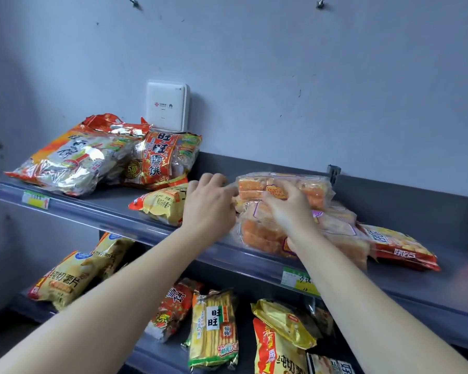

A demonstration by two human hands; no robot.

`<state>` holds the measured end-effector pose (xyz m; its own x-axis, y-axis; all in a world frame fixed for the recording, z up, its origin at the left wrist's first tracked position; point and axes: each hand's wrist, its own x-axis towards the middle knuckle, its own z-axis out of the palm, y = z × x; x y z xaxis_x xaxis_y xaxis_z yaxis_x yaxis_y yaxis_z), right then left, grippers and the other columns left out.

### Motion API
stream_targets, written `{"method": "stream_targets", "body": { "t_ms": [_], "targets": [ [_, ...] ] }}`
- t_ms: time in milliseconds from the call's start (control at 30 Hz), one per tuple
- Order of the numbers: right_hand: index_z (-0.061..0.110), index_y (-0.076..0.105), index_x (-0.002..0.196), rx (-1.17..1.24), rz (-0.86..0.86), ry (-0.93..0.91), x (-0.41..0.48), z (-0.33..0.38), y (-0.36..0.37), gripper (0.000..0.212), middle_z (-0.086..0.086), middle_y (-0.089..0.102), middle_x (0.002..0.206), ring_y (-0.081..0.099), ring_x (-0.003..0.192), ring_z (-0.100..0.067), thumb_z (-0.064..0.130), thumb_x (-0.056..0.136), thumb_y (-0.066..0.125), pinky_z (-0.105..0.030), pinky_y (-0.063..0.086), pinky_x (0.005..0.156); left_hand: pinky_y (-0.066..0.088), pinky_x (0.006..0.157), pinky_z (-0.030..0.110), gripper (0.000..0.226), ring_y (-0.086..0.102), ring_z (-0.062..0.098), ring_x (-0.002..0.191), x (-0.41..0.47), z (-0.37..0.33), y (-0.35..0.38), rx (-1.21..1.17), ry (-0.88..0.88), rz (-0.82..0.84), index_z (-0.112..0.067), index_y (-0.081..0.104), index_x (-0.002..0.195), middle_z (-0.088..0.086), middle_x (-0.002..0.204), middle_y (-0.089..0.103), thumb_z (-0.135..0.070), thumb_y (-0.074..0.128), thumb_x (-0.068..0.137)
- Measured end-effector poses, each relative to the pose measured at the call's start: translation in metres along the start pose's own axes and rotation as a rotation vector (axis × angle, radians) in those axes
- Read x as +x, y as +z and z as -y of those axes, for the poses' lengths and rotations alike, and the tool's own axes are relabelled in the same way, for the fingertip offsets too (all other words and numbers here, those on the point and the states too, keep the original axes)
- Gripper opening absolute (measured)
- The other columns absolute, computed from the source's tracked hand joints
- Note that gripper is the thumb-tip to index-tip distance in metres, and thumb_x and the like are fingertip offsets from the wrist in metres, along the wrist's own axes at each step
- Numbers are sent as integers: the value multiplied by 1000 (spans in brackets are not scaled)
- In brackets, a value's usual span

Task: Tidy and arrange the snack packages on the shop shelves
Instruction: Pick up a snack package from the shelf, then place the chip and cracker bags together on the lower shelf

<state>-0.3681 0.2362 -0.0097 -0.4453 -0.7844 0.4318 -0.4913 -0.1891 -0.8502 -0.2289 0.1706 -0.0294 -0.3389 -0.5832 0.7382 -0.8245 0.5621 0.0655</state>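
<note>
On the upper grey shelf a clear pack of orange cakes lies on top of a second such pack. My right hand grips the front of the top pack, fingers curled over its edge. My left hand holds the left end of the same pack, fingertips at its corner. A yellow chip bag lies just left of my left hand. Behind it sit large red and orange rice cracker bags and another one.
A red and yellow snack bag lies right of the cake packs. A white router box leans on the wall. The lower shelf holds yellow chip bags, a cracker pack and other bags.
</note>
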Motion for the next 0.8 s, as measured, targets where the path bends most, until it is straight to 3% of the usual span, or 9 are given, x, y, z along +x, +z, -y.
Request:
{"method": "stream_targets", "body": {
  "t_ms": [67, 167, 233, 333, 433, 500, 533, 667, 800],
  "targets": [
    [21, 50, 135, 48, 136, 38, 5, 0, 18, 43, 11, 57, 118, 59, 76, 6, 24, 94, 60, -9, 44, 58, 28, 103, 43, 30, 39, 22, 126, 7, 27, -13, -54, -167, -22, -29, 64, 121, -2, 135, 49, -31, 50, 94],
    [16, 52, 135, 41, 249, 54, 10, 3, 47, 43, -2, 57, 131, 61, 105, -14, 26, 93, 60, -28, 54, 81, 30, 103, 44, 33, 44, 26, 125, 17, 75, -23, -220, -474, 147, -28, 60, 125, 1, 136, 51, -34, 40, 99],
    [15, 55, 130, -33, 283, 29, 13, 6, 61, 40, -2, 59, 129, 57, 113, -18, 29, 93, 59, -33, 48, 94, 36, 103, 40, 39, 47, 27, 124, 18, 101, -22, -391, -620, 293, -23, 52, 134, 5, 139, 51, -38, 37, 101],
    [17, 60, 124, -115, 380, 8, 17, 13, 77, 38, 3, 61, 124, 55, 112, -14, 39, 93, 59, -25, 42, 85, 39, 90, 32, 48, 53, 22, 110, 15, 128, -12, -557, -679, 452, -13, 45, 141, 7, 136, 53, -38, 45, 100],
    [21, 56, 130, -190, 448, 65, 21, 16, 95, 51, 5, 56, 131, 51, 120, -16, 52, 90, 57, -28, 42, 88, 36, 93, 28, 83, 52, 23, 119, 13, 150, -5, -642, -711, 630, -9, 39, 145, 5, 140, 49, -52, 70, 81],
    [19, 50, 137, -185, 457, 100, 22, 16, 109, 61, 5, 51, 138, 48, 123, -16, 56, 89, 55, -28, 39, 90, 39, 102, 32, 114, 53, 24, 120, 15, 166, 3, -612, -682, 701, -10, 47, 138, 5, 136, 54, -67, 85, 47],
    [16, 47, 139, -159, 456, 111, 22, 16, 116, 64, 5, 50, 138, 48, 122, -16, 55, 89, 56, -27, 37, 90, 43, 101, 35, 111, 58, 23, 113, 15, 173, 9, -606, -661, 699, -10, 55, 129, 5, 127, 61, -67, 87, 39],
    [11, 54, 129, -54, 309, 94, 18, 7, 144, 46, 6, 60, 117, 56, 104, -11, 28, 89, 67, -26, 45, 90, 53, 89, 38, 36, 66, 20, 90, 11, 173, 18, -740, -565, 481, -11, 68, 99, 2, 93, 72, -20, 86, 68],
    [25, 60, 91, 101, 129, 75, 13, -6, 157, 34, 7, 71, 96, 67, 92, -12, -7, 80, 65, -36, 55, 87, 52, 83, 33, 60, 64, 14, 92, -4, 175, 19, -734, -458, 272, -15, 52, 121, -5, 102, 67, -12, 84, 70]
  ]
}}
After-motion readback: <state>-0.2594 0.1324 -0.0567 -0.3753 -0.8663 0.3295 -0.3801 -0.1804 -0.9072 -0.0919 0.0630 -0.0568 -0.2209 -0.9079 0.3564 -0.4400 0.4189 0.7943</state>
